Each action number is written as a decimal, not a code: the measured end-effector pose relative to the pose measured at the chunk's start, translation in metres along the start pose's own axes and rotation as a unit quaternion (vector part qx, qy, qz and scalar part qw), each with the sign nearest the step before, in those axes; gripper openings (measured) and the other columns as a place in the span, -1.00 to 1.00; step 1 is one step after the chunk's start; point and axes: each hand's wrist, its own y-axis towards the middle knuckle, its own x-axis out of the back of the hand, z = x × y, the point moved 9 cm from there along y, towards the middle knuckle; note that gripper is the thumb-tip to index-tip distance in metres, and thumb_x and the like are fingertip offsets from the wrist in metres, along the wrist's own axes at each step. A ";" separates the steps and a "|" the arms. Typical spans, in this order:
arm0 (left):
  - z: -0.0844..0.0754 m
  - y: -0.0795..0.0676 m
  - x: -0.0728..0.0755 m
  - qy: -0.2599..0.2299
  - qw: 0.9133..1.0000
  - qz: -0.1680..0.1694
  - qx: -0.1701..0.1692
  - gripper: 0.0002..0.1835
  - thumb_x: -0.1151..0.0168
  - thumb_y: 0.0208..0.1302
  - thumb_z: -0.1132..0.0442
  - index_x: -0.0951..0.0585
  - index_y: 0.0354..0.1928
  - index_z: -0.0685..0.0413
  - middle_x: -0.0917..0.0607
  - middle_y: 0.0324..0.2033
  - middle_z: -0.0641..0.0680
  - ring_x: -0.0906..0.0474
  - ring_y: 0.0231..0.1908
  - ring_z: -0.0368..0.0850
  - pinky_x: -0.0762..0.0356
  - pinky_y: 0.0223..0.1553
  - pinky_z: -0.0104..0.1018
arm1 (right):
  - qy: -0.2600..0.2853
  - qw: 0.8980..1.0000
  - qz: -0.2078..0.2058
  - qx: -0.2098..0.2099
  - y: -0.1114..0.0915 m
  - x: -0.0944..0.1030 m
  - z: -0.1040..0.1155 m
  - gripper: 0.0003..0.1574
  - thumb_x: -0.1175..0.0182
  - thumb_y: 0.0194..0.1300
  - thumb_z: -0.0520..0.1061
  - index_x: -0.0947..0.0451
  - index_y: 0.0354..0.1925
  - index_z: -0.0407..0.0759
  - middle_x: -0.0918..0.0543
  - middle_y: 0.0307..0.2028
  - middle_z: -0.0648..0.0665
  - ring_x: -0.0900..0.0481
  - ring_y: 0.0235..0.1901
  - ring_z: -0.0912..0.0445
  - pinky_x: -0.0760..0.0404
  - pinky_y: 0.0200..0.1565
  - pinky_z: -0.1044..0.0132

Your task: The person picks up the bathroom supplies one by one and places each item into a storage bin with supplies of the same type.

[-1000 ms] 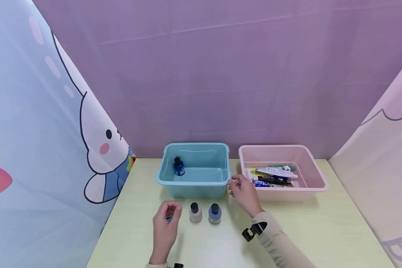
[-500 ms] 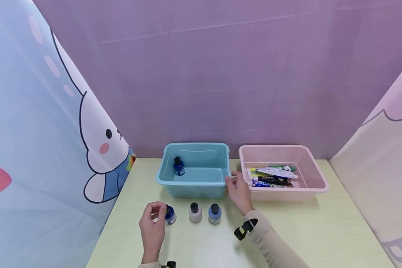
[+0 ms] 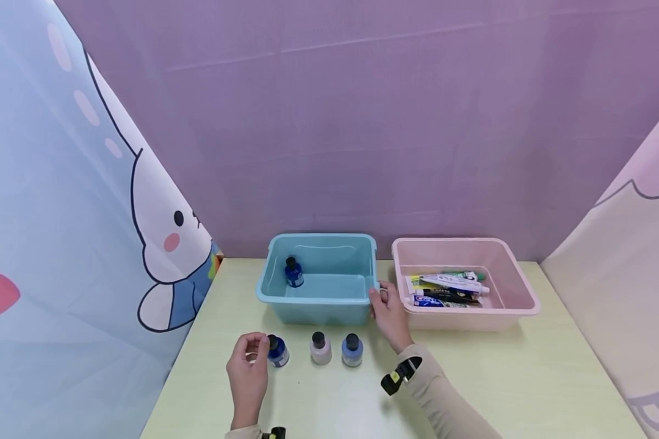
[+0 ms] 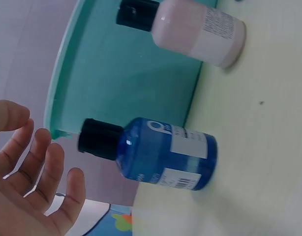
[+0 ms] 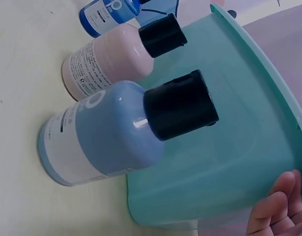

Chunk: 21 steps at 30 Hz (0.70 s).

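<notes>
A dark blue bottle with a black cap (image 3: 279, 352) stands on the table, and my left hand (image 3: 247, 372) is just left of it. In the left wrist view the fingers curve loosely, apart from the cap, holding nothing. My right hand (image 3: 391, 317) grips the right side of the teal bin (image 3: 318, 312) near its front corner, with thumb and fingers at the rim. In front of that bin stand a pale pink bottle (image 3: 321, 350) and a lighter blue bottle (image 3: 352, 352), both black-capped. Inside it stands another dark blue bottle (image 3: 293, 274).
A pink bin (image 3: 472, 318) to the right holds several toothpaste tubes (image 3: 450, 286). Both bins stand at the back of the pale table (image 3: 554, 366), before a purple cloth (image 3: 362, 134). Printed curtains (image 3: 60, 183) hang at the sides.
My left hand has moved left, off the dark blue bottle, which now shows standing on the table. My right hand has come onto the teal bin's right rim.
</notes>
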 end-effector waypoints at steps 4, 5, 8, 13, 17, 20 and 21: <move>0.008 0.000 -0.001 0.008 1.000 -0.007 0.003 -0.90 -0.22 0.32 0.15 -0.61 -0.17 -0.06 -0.62 -0.32 -0.10 -0.48 -0.32 -0.26 -0.51 -0.33 -0.44 | 0.021 1.000 0.010 0.003 0.000 -0.002 -0.005 -0.51 0.01 0.44 0.16 -0.29 0.20 -0.02 -0.53 -0.37 -0.18 -0.49 -0.42 -0.05 -0.56 -0.37 0.20; 0.009 0.000 -0.001 0.008 1.000 -0.008 0.002 -0.89 -0.22 0.32 0.15 -0.61 -0.16 -0.06 -0.62 -0.32 -0.10 -0.48 -0.32 -0.26 -0.51 -0.33 -0.44 | 0.026 1.000 0.012 0.006 0.001 -0.002 -0.005 -0.49 0.01 0.44 0.17 -0.28 0.22 -0.04 -0.53 -0.37 -0.19 -0.48 -0.44 -0.02 -0.56 -0.37 0.19; 0.015 0.000 -0.001 0.010 1.000 -0.011 0.000 -0.87 -0.22 0.32 0.12 -0.61 -0.15 -0.07 -0.61 -0.31 -0.11 -0.48 -0.32 -0.26 -0.50 -0.34 -0.45 | 0.041 0.999 0.020 0.010 0.001 -0.004 -0.007 -0.43 0.03 0.44 0.19 -0.25 0.24 -0.08 -0.53 -0.35 -0.19 -0.46 -0.47 0.08 -0.56 -0.37 0.19; 0.025 0.001 -0.003 0.006 1.000 -0.008 0.012 -0.85 -0.23 0.31 0.09 -0.61 -0.13 -0.09 -0.59 -0.30 -0.12 -0.48 -0.33 -0.25 -0.47 -0.36 -0.47 | 0.075 0.997 0.029 0.002 0.001 -0.004 -0.008 -0.44 0.02 0.45 0.13 -0.24 0.26 -0.12 -0.54 -0.34 -0.19 -0.47 -0.48 0.10 -0.59 -0.35 0.18; 0.032 0.000 -0.005 0.005 1.000 -0.002 0.022 -0.82 -0.23 0.31 0.07 -0.61 -0.11 -0.10 -0.59 -0.28 -0.12 -0.48 -0.33 -0.24 -0.47 -0.36 -0.47 | 0.092 0.995 0.040 -0.007 -0.004 -0.004 -0.001 -0.46 0.03 0.47 0.07 -0.22 0.27 -0.16 -0.53 -0.31 -0.26 -0.49 -0.47 0.07 -0.61 -0.32 0.12; 0.037 -0.001 -0.007 0.003 1.000 0.005 0.029 -0.79 -0.24 0.30 0.03 -0.60 -0.08 -0.12 -0.59 -0.26 -0.11 -0.48 -0.32 -0.23 -0.47 -0.34 -0.46 | 0.091 0.995 0.045 -0.007 -0.008 -0.004 0.006 -0.45 0.04 0.48 0.05 -0.19 0.29 -0.20 -0.53 -0.30 -0.30 -0.49 -0.47 0.06 -0.62 -0.30 0.10; 0.039 -0.002 -0.007 0.001 0.999 0.008 0.032 -0.77 -0.25 0.29 0.02 -0.60 -0.08 -0.12 -0.59 -0.25 -0.10 -0.48 -0.31 -0.23 -0.47 -0.34 -0.46 | 0.091 0.995 0.046 -0.007 -0.009 -0.005 0.006 -0.44 0.05 0.48 0.06 -0.19 0.29 -0.20 -0.53 -0.29 -0.31 -0.49 -0.46 0.06 -0.62 -0.29 0.09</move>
